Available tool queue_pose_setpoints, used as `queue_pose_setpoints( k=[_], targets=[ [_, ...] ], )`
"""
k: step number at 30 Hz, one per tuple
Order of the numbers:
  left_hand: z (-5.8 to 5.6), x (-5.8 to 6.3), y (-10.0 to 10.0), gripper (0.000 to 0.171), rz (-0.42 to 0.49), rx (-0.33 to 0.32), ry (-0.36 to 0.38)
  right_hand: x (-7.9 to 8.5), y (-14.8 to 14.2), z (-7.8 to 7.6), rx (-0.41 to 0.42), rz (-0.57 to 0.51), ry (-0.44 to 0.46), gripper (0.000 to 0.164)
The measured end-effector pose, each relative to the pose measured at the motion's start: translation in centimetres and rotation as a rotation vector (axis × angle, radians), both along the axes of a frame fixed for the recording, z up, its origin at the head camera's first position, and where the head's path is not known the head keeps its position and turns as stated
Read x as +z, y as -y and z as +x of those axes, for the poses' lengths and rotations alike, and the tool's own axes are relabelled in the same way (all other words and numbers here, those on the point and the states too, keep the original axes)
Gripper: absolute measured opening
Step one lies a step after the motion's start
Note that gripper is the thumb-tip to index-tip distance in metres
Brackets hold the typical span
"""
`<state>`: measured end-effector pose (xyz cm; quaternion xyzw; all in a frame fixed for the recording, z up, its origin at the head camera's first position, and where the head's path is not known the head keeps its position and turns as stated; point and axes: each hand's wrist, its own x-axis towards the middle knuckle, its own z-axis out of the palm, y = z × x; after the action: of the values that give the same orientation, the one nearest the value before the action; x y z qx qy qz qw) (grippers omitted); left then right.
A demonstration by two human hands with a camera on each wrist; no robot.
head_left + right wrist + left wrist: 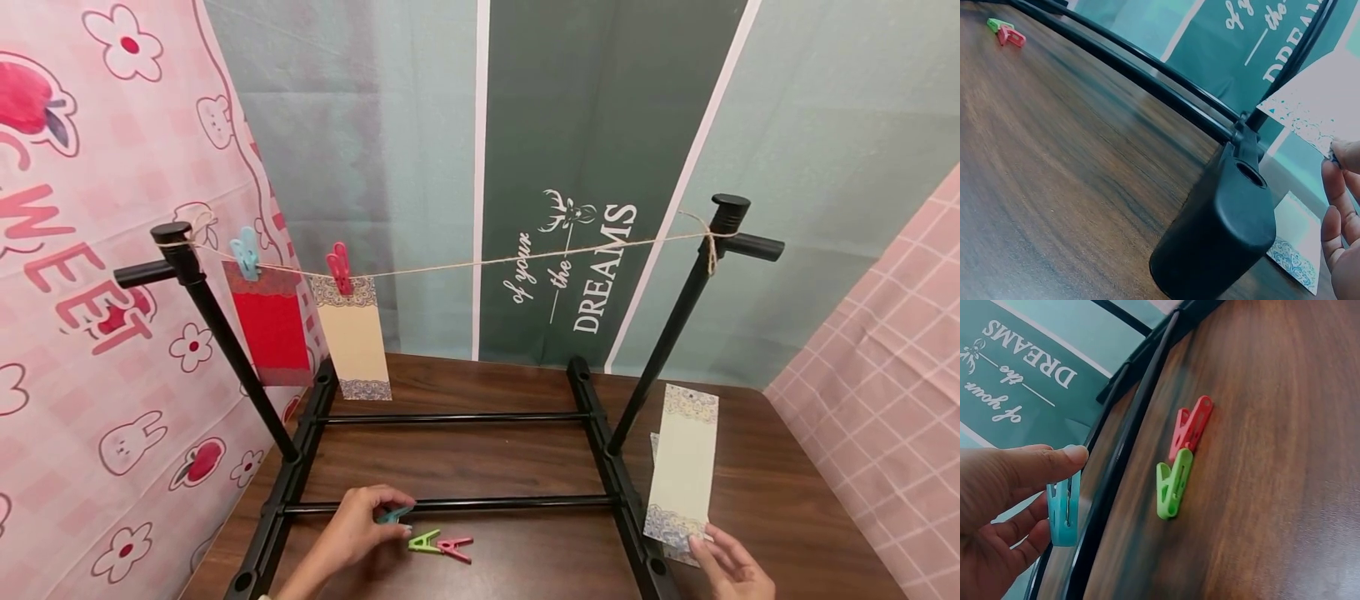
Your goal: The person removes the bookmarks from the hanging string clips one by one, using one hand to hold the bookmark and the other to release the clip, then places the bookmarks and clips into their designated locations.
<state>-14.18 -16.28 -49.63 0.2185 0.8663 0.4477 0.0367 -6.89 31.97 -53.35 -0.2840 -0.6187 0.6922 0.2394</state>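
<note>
At the pick-up step, it seems, the left hand pinches a blue peg at seven o'clock, the right hand a card at four, both likely needing lifting next to the string at twelve.

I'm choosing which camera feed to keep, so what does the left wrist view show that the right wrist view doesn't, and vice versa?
Only the left wrist view: the left hand pinching a blue clip.

Only the right wrist view: the right hand pinching a patterned card, with a second card below it.

Both: the green clip, the red clip, the wooden table, black frame bars and the lettered backdrop.
</note>
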Motion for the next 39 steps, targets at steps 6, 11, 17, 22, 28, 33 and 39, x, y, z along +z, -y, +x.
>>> queue_pose_setpoints(
  k=[6, 11, 17, 22, 28, 33, 39],
  targets=[
    [0.2, -0.5, 0.2, 0.026, -0.008, 0.001, 0.014, -0.4, -0.4, 0.0, -0.001, -0.001, 0.038, 0.021],
    [0.3, -0.9, 0.2, 0.026, 0.0, -0.012, 0.027, -1.0, -0.8, -0.1, -0.01, 0.012, 0.07, 0.023],
    [0.3, -1.4, 0.2, 0.026, 0.009, -0.026, 0.033, -1.7, -1.4, -0.1, -0.024, 0.033, 0.06, 0.022],
    [0.3, -1.8, 0.3, 0.026, 0.005, -0.048, 0.039, -2.1, -2.0, -0.1, -0.015, 0.039, 0.107, 0.019],
    [0.2, -2.3, 0.3, 0.026, -0.002, -0.076, 0.058, -2.0, -2.5, 0.0, 0.002, 0.07, 0.202, 0.016],
    [0.1, -2.7, 0.2, 0.024, -0.012, -0.074, 0.057, -1.9, -2.5, 0.0, 0.003, 0.102, 0.21, 0.014],
    [0.1, -3.0, 0.2, 0.023, -0.026, -0.08, 0.082, -1.9, -2.8, 0.0, 0.004, 0.068, 0.194, 0.015]
  ],
)
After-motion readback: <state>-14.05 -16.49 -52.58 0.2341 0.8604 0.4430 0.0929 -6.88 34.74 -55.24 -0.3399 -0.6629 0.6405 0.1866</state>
